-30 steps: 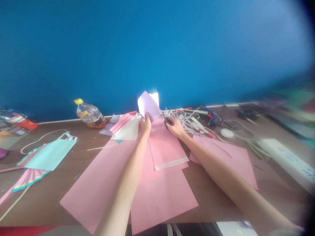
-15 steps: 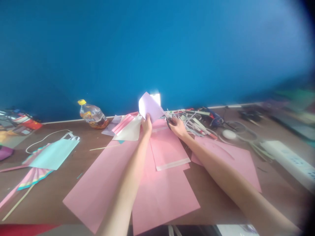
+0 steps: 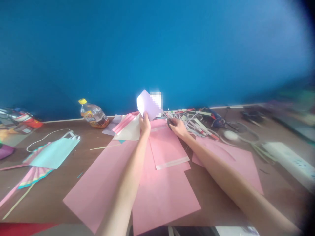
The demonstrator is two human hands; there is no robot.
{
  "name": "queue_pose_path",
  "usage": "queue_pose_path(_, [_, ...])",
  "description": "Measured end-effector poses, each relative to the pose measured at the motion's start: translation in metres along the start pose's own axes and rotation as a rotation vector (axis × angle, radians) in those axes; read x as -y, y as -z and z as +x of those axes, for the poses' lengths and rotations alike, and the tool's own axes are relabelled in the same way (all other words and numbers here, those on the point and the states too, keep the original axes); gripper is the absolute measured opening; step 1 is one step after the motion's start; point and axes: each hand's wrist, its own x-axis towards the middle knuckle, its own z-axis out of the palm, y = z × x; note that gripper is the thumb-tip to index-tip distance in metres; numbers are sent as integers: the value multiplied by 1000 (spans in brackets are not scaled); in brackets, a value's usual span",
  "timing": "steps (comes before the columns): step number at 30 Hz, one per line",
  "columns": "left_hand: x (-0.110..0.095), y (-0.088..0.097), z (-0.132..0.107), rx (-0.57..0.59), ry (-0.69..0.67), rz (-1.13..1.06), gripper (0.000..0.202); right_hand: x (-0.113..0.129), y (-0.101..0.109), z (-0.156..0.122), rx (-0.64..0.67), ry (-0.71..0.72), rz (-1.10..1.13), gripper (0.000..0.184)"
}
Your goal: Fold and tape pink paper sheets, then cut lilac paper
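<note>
My left hand (image 3: 145,123) grips the lower edge of a curved lilac sheet of paper (image 3: 148,105), raised above the table. To its right, my right hand (image 3: 178,127) is closed round the dark handles of a pair of scissors (image 3: 169,120). The blades point up toward the paper's right edge; a small gap seems to lie between them. Beneath both hands a pink paper piece with a pale strip (image 3: 171,149) rests on larger pink sheets (image 3: 164,200). White and pink striped paper (image 3: 128,127) lies just left of my left hand.
A yellow-capped bottle (image 3: 93,114) leans near the blue wall (image 3: 157,49). A light-blue paper bag (image 3: 55,152) lies over a pleated paper fan (image 3: 36,177) at left. Paper strips (image 3: 194,123), another pink sheet (image 3: 228,160) and a white power strip (image 3: 290,164) are at right.
The lilac paper has moved slightly left and down, away from the scissors, with my left hand. My right hand has hardly moved.
</note>
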Motion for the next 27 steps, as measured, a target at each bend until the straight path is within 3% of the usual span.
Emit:
queue_pose_path(14, [5,-2,-3,9,40,34,44,-1,0,0,20,-5,21,34])
queue_pose_path(21, [4,-1,-7,67,-52,47,43,-3,-1,0,38,-20,91,33])
queue_pose_path(27, [7,0,-6,44,-49,32,42,-3,-1,0,28,-43,125,37])
